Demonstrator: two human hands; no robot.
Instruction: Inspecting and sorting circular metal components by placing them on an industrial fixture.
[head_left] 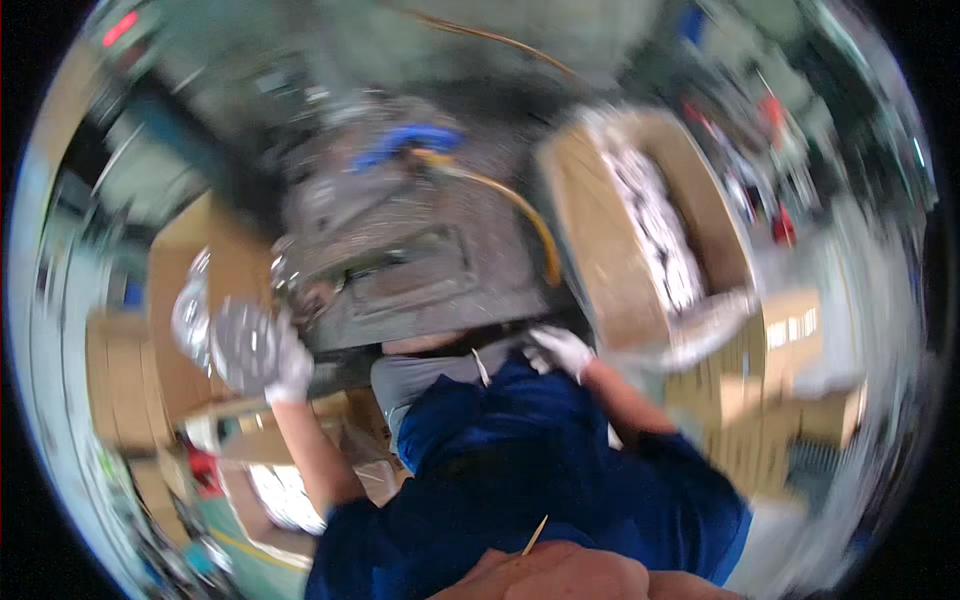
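My left hand (289, 366), in a white glove, is closed on the edge of a shiny round metal disc (243, 345) and holds it out at the left. Beside the disc, another shiny rounded piece (190, 316) shows against an open cardboard box (168, 367); blur hides its exact shape. My right hand (562, 350), also gloved in white, is low at the near edge of the dark metal worktable (500, 262), close to my lap. Its fingers look apart, and I see nothing in them.
On the worktable lie a blue tool-like thing (405, 143) with a yellow hose (535, 218) and a raised rectangular plate (415, 275). A large plastic-lined carton (585, 235) with shiny pieces stands right. Another carton (245, 490) sits lower left; stacked boxes (750, 435) stand lower right.
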